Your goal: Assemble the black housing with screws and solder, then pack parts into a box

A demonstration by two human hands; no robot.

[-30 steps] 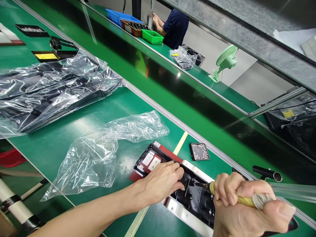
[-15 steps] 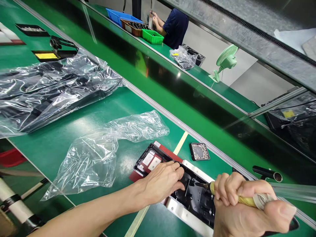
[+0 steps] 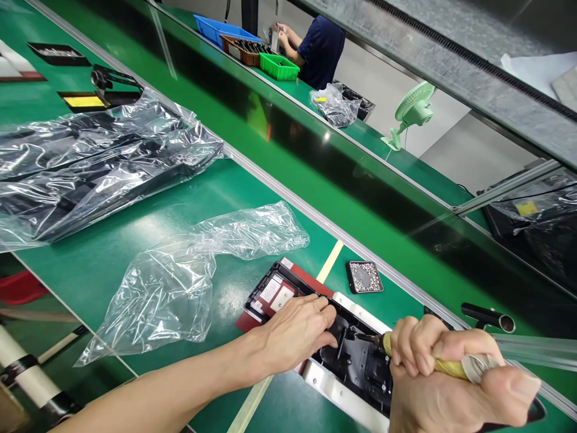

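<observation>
The right hand [image 3: 444, 367] is gripping the driver [image 3: 386, 343] in a fist, fingers wrapping its yellow handle and thumb lying near the butt. The driver is slanting gently: its tip is pointing left and slightly up, its butt right and slightly down. The tip is sitting inside the case [image 3: 358, 364], toward the far wall; whether it is touching a screw, I cannot tell.

The case is resting at the lower right, above the bench [image 3: 234, 186], its open side facing up. Its long axis is running diagonally from upper left to lower right, more steeply than the driver's. One end is pointing upper left, framing a white label [image 3: 270, 288]; the right hand is covering the other. White blocks [image 3: 347, 395] are flanking its long sides, and a red plate [image 3: 306, 279] is showing around the upper-left end.

The left hand [image 3: 300, 328] is lying across the case, palm down, fingers half curled. Its palm is hiding what is beneath, so I cannot tell whether it is holding anything.

Beyond the case, a tray [image 3: 348, 275] is holding small metal parts. A clear bag [image 3: 171, 288] is lying crumpled to the left.
</observation>
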